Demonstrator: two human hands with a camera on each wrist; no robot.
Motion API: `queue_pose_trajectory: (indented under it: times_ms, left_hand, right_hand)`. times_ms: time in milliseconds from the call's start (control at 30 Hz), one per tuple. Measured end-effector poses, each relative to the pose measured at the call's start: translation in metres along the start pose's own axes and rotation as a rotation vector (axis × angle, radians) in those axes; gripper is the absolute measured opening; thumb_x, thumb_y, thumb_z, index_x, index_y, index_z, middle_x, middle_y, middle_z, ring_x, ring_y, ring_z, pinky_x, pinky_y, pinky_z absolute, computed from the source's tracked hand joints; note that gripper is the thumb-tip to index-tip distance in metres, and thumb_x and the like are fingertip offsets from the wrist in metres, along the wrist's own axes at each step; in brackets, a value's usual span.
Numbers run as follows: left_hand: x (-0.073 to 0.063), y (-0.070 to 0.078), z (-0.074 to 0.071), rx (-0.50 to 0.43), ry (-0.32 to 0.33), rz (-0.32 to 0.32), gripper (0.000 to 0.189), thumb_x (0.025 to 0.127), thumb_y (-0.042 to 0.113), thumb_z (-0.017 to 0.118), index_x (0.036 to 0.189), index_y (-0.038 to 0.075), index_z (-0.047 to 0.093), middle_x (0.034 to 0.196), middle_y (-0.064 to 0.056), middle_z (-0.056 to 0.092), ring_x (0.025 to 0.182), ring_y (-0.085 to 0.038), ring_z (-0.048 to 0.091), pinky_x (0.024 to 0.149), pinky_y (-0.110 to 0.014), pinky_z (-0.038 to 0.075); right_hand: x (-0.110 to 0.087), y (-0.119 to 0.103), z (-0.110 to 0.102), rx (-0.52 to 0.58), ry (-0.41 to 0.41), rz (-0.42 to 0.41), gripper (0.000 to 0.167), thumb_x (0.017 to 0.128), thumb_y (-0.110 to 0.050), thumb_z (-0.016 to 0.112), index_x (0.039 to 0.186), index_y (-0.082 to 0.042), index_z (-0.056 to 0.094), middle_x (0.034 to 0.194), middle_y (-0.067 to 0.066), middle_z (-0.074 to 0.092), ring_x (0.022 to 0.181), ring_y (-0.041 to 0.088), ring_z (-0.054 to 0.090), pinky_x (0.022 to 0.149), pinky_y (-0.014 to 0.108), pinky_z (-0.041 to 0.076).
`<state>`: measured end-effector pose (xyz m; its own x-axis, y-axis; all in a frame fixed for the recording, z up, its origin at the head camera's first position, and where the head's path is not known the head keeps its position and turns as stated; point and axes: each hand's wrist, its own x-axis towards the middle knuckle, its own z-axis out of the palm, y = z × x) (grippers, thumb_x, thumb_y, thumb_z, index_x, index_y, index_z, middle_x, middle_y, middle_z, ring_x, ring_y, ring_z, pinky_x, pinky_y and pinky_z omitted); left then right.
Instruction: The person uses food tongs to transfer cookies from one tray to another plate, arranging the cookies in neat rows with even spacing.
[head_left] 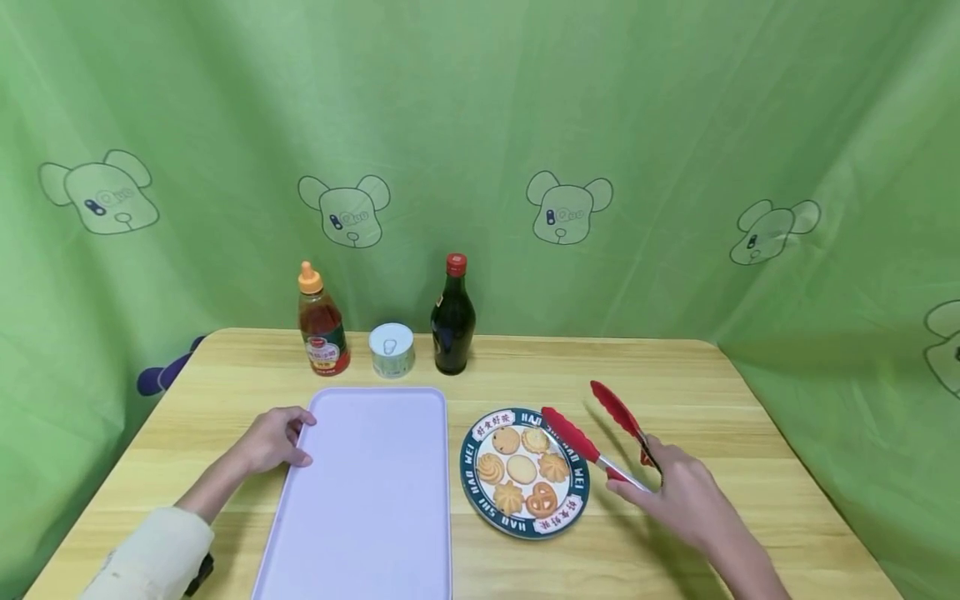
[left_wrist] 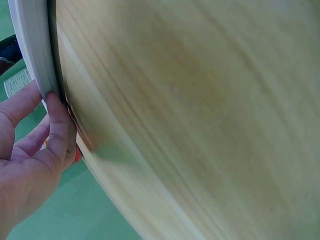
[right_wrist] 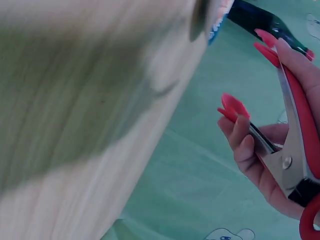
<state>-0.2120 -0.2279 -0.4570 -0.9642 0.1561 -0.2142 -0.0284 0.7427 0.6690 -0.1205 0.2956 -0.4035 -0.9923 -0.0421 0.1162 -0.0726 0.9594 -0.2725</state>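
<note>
At its left edge, the lilac tray [head_left: 367,500] is held by my left hand [head_left: 273,440]. Thumb and fingers meet its rim [left_wrist: 37,50] in the left wrist view. A pair of red-tipped metal tongs [head_left: 621,475] is in my right hand [head_left: 686,500], its two arms spread apart with nothing between the tips. In the right wrist view the tongs [right_wrist: 295,145] show a silver hinge and a red ring, with the fingers around the arms. One tong tip reaches over the right rim of a round plate [head_left: 471,475] bearing several cookies [head_left: 521,469].
Behind the tray stand a sauce bottle [head_left: 322,325] with an orange cap, a short can [head_left: 392,350] with a pull ring, and a dark bottle [head_left: 453,325] with a red cap. All rest on a wooden table [head_left: 675,392] before a green curtain [head_left: 480,125].
</note>
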Motion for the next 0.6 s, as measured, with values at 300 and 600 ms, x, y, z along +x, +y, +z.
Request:
queue_pose_trajectory:
  times_ms: [300,600]
  left_hand:
    - [-0.002,0.0,-0.001,0.004,0.002,0.001,0.055,0.066,0.003,0.081,0.115,-0.005,0.058,0.093,-0.013,0.057,0.077,-0.02,0.052,0.066,-0.03,0.047]
    - [-0.001,0.0,-0.001,-0.006,-0.005,0.005,0.053,0.067,0.002,0.08,0.115,-0.005,0.058,0.091,-0.012,0.056,0.076,-0.02,0.051,0.064,-0.029,0.046]
  right_hand:
    - [0.022,0.009,0.025,-0.17,-0.016,0.075,0.107,0.084,-0.07,0.047,0.134,0.023,0.029,0.116,0.043,0.05,0.088,0.049,0.06,0.066,0.051,0.051]
    - [0.029,0.012,0.038,-0.136,-0.145,0.203,0.119,0.082,-0.07,0.049,0.133,0.03,0.011,0.119,0.051,0.038,0.079,0.045,0.058,0.059,0.047,0.051]
